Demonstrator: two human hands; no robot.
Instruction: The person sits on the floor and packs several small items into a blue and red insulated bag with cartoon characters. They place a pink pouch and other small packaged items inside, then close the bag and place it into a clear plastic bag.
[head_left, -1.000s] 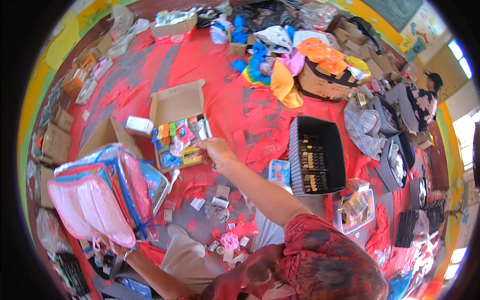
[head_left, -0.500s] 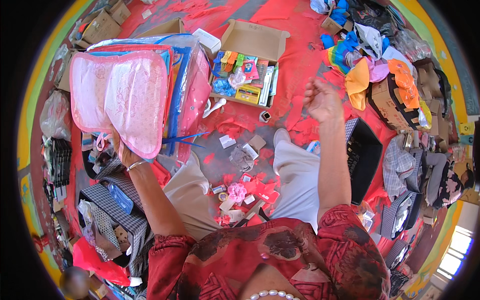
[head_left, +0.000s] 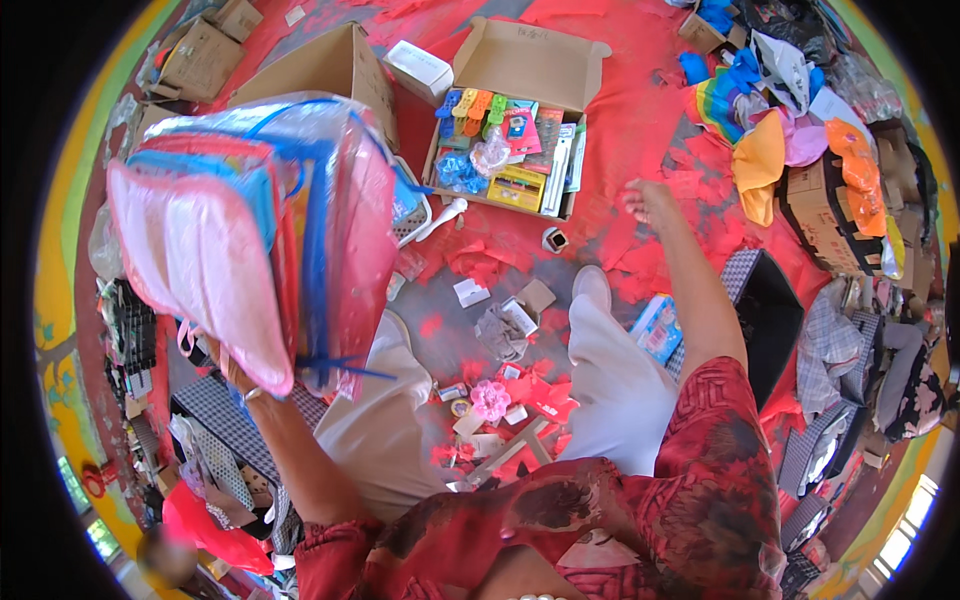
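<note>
My left hand (head_left: 234, 368) grips the lower edge of a thick stack of flat, plastic-covered pieces (head_left: 340, 220), tilted up at the left. Its front piece is pale pink with a darker pink border; red and blue layers, clear plastic and blue straps show behind. The stack hides part of my left fingers. Out to the right, my right hand (head_left: 655, 204) hangs above the red-littered floor, its fingers loosely bent and a little apart. Nothing shows in it. An open cardboard box (head_left: 530, 65) lies ahead, filled with colourful clips, a yellow pack and stationery-like packets.
A taller open carton (head_left: 365, 75) and a white box (head_left: 420, 70) stand beyond the stack. Between my feet lie a pink flower (head_left: 490, 400) and small boxes. A black-lined checked bin (head_left: 770, 320) and a carton (head_left: 815, 215) with bright cloth stand right.
The stack has turned, its pink front swinging left and downward, with my left hand still gripping it. My right hand has shifted slightly right and down. The view has shifted too.
</note>
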